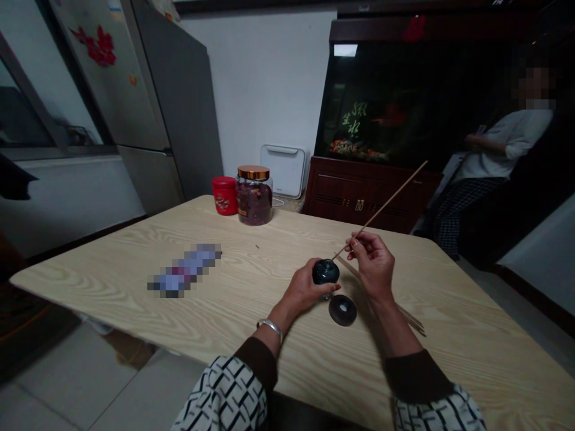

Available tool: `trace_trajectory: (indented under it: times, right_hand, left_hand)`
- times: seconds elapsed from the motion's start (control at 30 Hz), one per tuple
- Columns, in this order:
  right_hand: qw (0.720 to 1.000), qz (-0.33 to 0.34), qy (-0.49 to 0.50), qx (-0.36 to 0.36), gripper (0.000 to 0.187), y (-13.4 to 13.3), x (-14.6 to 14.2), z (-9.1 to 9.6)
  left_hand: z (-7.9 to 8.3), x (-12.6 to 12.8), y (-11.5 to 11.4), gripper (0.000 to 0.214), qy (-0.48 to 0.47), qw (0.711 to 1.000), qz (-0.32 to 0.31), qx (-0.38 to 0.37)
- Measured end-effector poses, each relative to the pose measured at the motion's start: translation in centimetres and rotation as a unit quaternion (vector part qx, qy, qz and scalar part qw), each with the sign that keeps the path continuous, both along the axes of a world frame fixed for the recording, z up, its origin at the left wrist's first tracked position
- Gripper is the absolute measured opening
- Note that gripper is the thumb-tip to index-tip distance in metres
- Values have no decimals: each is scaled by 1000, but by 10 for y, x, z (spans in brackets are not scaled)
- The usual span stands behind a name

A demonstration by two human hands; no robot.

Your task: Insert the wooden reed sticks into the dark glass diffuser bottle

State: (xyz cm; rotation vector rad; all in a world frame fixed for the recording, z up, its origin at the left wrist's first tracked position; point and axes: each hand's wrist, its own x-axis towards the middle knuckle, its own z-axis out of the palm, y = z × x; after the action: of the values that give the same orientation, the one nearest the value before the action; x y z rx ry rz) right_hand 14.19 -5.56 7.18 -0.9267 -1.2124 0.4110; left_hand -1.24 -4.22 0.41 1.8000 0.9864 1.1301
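Observation:
My left hand (305, 286) is wrapped round a small dark glossy bottle (326, 272) above the wooden table (215, 323). My right hand (374, 260) pinches a long thin brown stick (390, 200) between thumb and fingers. The stick slants up to the right, and its lower end meets the mouth of the bottle; how far in it reaches I cannot tell. Just below the bottle lies a dark round lid-like disc (342, 310) with a pale centre. More thin sticks (413, 320) lie on the table, partly hidden under my right forearm.
Toward the back stand a red canister (225, 196) and a clear jar (254, 200) with a copper-coloured lid. A blurred-out flat object (185, 272) lies at left. Beyond the table are a fridge (148, 90), a fish tank (381, 114) and a person (489, 149) at right.

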Motion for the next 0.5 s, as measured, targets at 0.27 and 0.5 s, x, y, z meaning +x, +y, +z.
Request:
trace_trajectory:
  times: [0.27, 0.5]
  right_hand:
    - [999, -1, -45, -30, 23, 1, -7, -16]
    - [992, -16, -106, -65, 25, 2, -9, -29]
  left_hand:
    - [3, -1, -1, 64, 3, 1000, -1, -1]
    - [0, 0, 1, 63, -4, 1000, -6, 0]
